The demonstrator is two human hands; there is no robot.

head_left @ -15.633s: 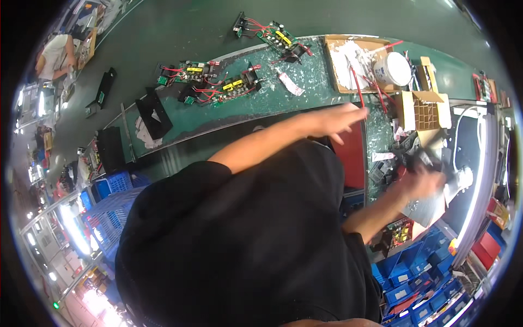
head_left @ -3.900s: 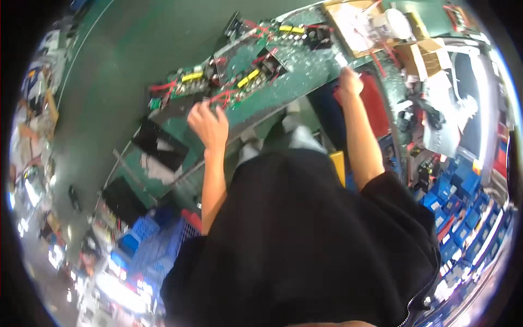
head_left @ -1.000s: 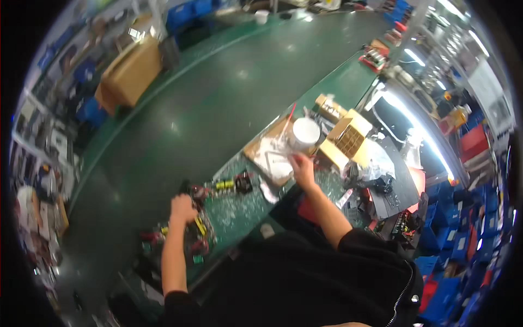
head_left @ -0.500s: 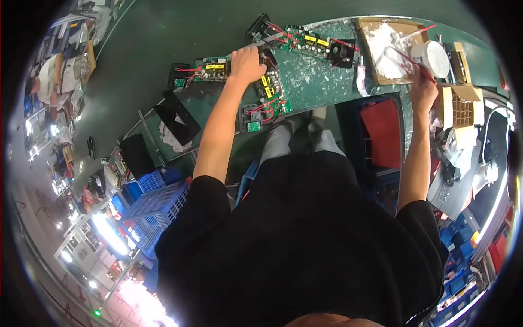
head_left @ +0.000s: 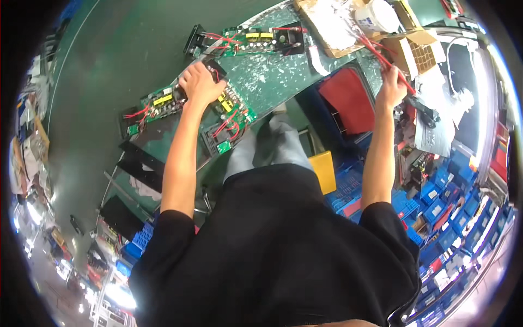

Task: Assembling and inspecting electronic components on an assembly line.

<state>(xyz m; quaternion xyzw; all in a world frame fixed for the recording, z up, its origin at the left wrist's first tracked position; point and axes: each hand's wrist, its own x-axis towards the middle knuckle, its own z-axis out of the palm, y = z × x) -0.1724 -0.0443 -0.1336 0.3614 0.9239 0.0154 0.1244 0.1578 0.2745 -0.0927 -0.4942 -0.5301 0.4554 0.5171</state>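
My left hand (head_left: 200, 87) is bent over the black upper end of a green circuit board (head_left: 231, 103) with yellow parts and red wires. Its thumb presses on that board, while the fingertips are partly hidden. A second circuit board (head_left: 162, 101) runs out to the left from under this hand. In my right hand (head_left: 392, 90) is a thin red-handled stick (head_left: 377, 53), held slanting, its far end near the tray. That cardboard tray (head_left: 328, 50) holds white paste (head_left: 332, 24). What the stick's tip looks like is blurred.
A third circuit board (head_left: 248, 42) lies at the table's far side. Beside the tray stand a white tub (head_left: 376, 17) and an open divided carton (head_left: 414, 54). A red panel (head_left: 348, 101) sits below the table edge. Blue bins (head_left: 436, 210) fill the right side.
The view has swung, so the table shows further left and up. My right hand has drawn the red stick back from the paste. My left hand stays on the circuit board.
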